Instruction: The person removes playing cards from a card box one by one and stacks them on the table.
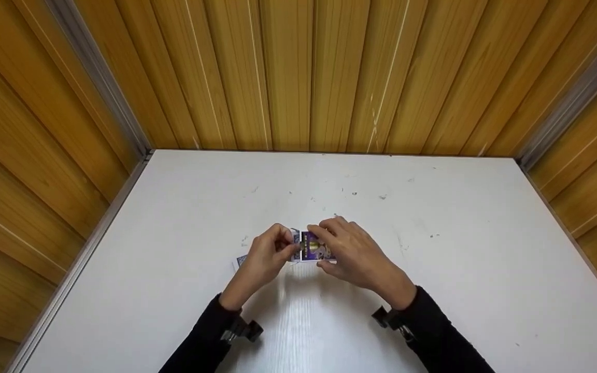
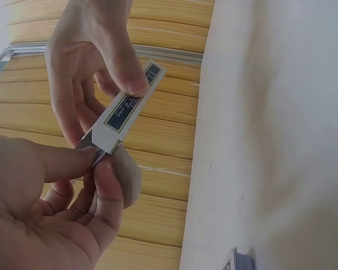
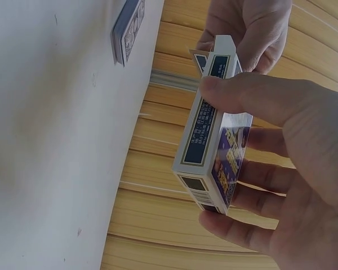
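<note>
right hand point(image 3: 312, 152) round box point(image 3: 201, 132), left hand point(image 2: 45, 236) in pinch at its end, barcode point(image 3: 202, 197) only from right wrist

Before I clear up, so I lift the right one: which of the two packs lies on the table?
The patterned stack, on the table nearer the left hand; the other, a purple-fronted box, is held by that hand and the right hand.

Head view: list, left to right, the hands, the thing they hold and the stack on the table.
Stack of cards → left hand → purple-fronted box → right hand.
</note>
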### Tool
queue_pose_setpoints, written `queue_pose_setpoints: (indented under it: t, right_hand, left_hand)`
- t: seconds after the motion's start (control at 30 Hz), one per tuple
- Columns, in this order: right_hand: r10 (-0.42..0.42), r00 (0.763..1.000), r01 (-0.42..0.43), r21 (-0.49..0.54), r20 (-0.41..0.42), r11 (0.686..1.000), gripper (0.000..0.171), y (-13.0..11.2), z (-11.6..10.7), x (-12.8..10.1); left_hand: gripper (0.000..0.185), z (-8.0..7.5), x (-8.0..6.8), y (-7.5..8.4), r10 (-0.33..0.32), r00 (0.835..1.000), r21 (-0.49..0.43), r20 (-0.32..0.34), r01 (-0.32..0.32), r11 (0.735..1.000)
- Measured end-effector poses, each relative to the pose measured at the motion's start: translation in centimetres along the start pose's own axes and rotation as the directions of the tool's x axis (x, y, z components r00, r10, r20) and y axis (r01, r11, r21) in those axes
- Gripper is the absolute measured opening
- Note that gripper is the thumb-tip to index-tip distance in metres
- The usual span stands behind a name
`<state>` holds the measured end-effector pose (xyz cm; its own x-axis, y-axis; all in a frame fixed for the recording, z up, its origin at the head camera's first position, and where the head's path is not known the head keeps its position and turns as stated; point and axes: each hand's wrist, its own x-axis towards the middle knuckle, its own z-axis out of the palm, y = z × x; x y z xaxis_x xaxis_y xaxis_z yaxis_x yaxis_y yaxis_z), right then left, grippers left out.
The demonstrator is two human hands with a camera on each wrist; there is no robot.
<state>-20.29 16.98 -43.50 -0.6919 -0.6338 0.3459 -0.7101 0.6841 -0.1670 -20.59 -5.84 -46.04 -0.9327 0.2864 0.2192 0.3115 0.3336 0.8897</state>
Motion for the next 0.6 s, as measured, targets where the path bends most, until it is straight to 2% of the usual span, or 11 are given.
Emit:
queue_pose_setpoints:
  t: [0.17, 0.27, 0.37, 0.47, 0.6]
  right_hand:
    - [0.004, 1.0, -0.004, 0.005, -0.008, 1.0, 0.068, 0.6, 0.0, 0.0]
    - [0.011, 1.0, -0.011, 0.012, -0.008, 1.0, 0.068, 0.9, -0.1, 0.0]
    - [0.025, 1.0, -0.025, 0.017, 0.002, 1.0, 0.069, 1.1, -0.1, 0.0]
    - [0.034, 0.999, -0.035, 0.02, 0.012, 0.999, 0.069, 1.2, -0.1, 0.0]
    - [0.031, 0.999, -0.031, 0.021, 0.011, 0.999, 0.068, 1.2, 0.0, -0.1]
  left_hand:
    - [0.017, -0.6, 0.0, 0.2, 0.042, 0.999, 0.04, -0.015, -0.042, 0.998]
    - [0.02, -1.2, 0.1, 0.4, 0.102, 0.995, 0.09, -0.017, -0.1, 0.991]
    - [0.025, -1.7, 0.2, 0.5, 0.173, 0.985, 0.18, 0.0, -0.17, 0.969]
    - [0.026, -2.1, 0.1, 0.4, 0.225, 0.974, 0.316, 0.03, -0.223, 0.922]
    - [0.026, -2.3, -0.1, 0.1, 0.279, 0.957, 0.489, 0.082, -0.283, 0.825]
